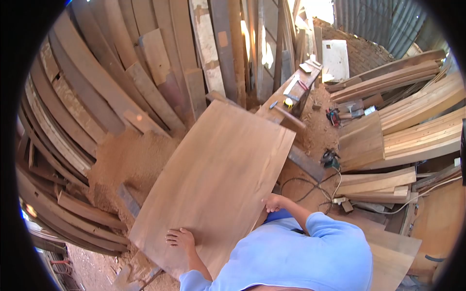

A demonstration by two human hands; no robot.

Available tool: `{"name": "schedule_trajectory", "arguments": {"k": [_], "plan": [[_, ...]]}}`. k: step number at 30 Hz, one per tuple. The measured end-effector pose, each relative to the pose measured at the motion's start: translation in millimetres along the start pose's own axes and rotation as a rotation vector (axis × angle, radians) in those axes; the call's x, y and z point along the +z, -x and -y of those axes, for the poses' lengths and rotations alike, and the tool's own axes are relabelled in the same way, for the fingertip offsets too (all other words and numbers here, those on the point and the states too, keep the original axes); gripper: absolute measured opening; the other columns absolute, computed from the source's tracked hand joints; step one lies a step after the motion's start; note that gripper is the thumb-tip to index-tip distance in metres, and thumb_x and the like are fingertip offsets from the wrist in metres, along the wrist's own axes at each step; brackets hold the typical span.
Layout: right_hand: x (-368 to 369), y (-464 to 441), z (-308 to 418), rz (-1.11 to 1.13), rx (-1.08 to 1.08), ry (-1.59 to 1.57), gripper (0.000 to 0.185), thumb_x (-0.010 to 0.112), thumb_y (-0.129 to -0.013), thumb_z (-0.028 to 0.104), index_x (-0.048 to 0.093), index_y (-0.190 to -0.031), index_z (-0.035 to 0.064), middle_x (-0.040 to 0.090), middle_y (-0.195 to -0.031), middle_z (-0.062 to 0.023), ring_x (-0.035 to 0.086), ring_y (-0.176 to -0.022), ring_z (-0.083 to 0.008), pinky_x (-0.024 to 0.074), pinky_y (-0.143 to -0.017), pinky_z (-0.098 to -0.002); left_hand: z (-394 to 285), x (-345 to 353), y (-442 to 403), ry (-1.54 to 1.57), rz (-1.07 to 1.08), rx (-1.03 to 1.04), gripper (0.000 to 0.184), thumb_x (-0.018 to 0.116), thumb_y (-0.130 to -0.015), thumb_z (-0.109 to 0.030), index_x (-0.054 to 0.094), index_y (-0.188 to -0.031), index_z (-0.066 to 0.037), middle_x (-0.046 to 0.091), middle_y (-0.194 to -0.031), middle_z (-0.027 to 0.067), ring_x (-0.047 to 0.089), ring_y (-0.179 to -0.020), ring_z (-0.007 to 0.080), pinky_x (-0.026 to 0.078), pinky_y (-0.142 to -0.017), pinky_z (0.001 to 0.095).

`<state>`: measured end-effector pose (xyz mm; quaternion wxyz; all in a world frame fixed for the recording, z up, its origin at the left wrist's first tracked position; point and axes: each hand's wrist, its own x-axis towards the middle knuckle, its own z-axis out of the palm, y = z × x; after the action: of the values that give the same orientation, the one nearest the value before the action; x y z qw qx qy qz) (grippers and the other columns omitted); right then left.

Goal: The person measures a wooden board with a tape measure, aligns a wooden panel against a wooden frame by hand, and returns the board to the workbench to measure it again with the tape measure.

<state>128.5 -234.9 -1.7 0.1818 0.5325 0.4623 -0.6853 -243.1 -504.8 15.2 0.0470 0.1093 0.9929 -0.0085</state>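
A wide, smooth wooden panel [213, 179] lies at a slant in front of me, with supports showing beneath its edges. My left hand [180, 238] rests on the panel's lower left part, palm down and fingers spread, holding nothing. At the panel's right edge is my right hand [274, 202], its fingers bent and closed by the edge; whether they grip anything there I cannot make out.
Upright planks [213, 43] line the back and left. Beyond the panel, a narrow bench [286, 92] bears a hammer [286, 114] and a tape measure [288, 102]. Right: a green power tool [330, 159], cables and stacked boards [422, 136]. Sawdust [131, 160] covers the ground left.
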Motion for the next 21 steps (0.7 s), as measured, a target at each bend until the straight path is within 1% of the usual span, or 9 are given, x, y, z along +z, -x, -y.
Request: {"name": "schedule_trajectory", "arguments": {"k": [3,4,6,8,11,14,16,19,21], "plan": [[-77.9,12.2,56.0,-0.159,-0.122,0.356,0.035,0.049,-0.092,0.038,0.064,-0.097,0.0067,0.066,-0.077,-0.0065,0.056,-0.055,-0.014,0.0452,-0.048,-0.0333,-54.5,6.8,6.4,-0.062,-0.075,0.049,0.07,0.04,-0.09,-0.037,0.018,-0.143,0.004,0.016,-0.145,0.0341,0.015,-0.133,0.0531,0.014,-0.106,0.0626],[-105.2,30.2,91.3,-0.24,-0.082,0.541,0.038,0.051,-0.09,0.039,0.065,-0.099,0.0046,0.067,-0.086,-0.0141,0.065,-0.072,-0.0232,0.0518,-0.065,-0.0403,-76.0,6.8,7.4,-0.056,-0.087,0.053,0.07,0.04,-0.09,-0.037,0.018,-0.143,0.004,0.016,-0.145,0.0341,0.015,-0.133,0.0531,0.014,-0.106,0.0626],[-167.5,-12.6,91.0,-0.837,-0.475,0.589,0.042,0.051,-0.088,0.039,0.062,-0.106,0.0026,0.065,-0.097,-0.0209,0.063,-0.094,-0.0338,0.0486,-0.084,-0.044,-127.5,12.3,21.3,-0.043,-0.044,0.042,0.071,0.041,-0.09,-0.038,0.019,-0.142,0.006,0.016,-0.145,0.0339,0.015,-0.134,0.0525,0.014,-0.106,0.0616],[-232.6,-26.9,117.8,-0.86,-0.417,0.441,0.04,0.052,-0.086,0.037,0.061,-0.106,0.0025,0.061,-0.105,-0.0236,0.056,-0.106,-0.0378,0.045,-0.09,-0.044,-176.7,8.0,37.9,-0.06,-0.027,0.107,0.072,0.041,-0.089,-0.038,0.018,-0.142,0.006,0.016,-0.145,0.0338,0.014,-0.134,0.0522,0.013,-0.106,0.0616],[-302.2,-10.1,163.8,-1.006,-0.371,0.346,0.035,0.056,-0.082,0.032,0.061,-0.101,0.0033,0.063,-0.104,-0.0214,0.059,-0.102,-0.0348,0.0459,-0.089,-0.0436,-250.2,6.3,67.6,0.011,0.022,0.16,0.075,0.042,-0.088,-0.04,0.019,-0.141,0.007,0.014,-0.146,0.0334,0.011,-0.135,0.0508,0.01,-0.107,0.0612],[-351.1,-6.8,199.0,-1.037,-0.185,0.454,0.06,0.061,-0.081,0.036,0.04,-0.131,0.011,0.043,-0.127,-0.0252,0.042,-0.118,-0.0452,0.0378,-0.098,-0.0505,-308.5,2.5,91.5,-0.032,0.058,0.172,0.075,0.042,-0.087,-0.039,0.019,-0.141,0.007,0.013,-0.146,0.0334,0.008,-0.136,0.0502,0.01,-0.107,0.0617],[-379.5,-16.6,217.1,-1.095,-0.154,0.486,0.07,0.065,-0.079,0.039,0.034,-0.136,0.0122,0.035,-0.133,-0.0223,0.036,-0.123,-0.0404,0.0359,-0.101,-0.0483,-324.6,13.1,96.9,-0.011,-0.097,0.204,0.075,0.042,-0.086,-0.038,0.019,-0.141,0.007,0.014,-0.146,0.0334,0.008,-0.136,0.0502,0.009,-0.107,0.0621],[-411.9,-40.7,238.0,-1.122,-0.078,0.5,0.08,0.066,-0.078,0.041,0.027,-0.143,0.0145,0.033,-0.136,-0.022,0.036,-0.124,-0.0424,0.0344,-0.103,-0.0478,-327.6,10.6,96.7,0.021,-0.044,0.192,0.075,0.042,-0.085,-0.038,0.019,-0.142,0.006,0.014,-0.146,0.0337,0.009,-0.136,0.0504,0.008,-0.106,0.0628],[-430.9,-64.1,245.2,-1.123,-0.078,0.491,0.081,0.067,-0.078,0.038,0.025,-0.144,0.018,0.027,-0.142,-0.019,0.035,-0.124,-0.0419,0.0399,-0.099,-0.0483,-325.5,13.2,96.5,-0.014,-0.062,0.183,0.075,0.042,-0.085,-0.038,0.019,-0.142,0.006,0.014,-0.146,0.0337,0.009,-0.136,0.0502,0.008,-0.106,0.0625]]}}
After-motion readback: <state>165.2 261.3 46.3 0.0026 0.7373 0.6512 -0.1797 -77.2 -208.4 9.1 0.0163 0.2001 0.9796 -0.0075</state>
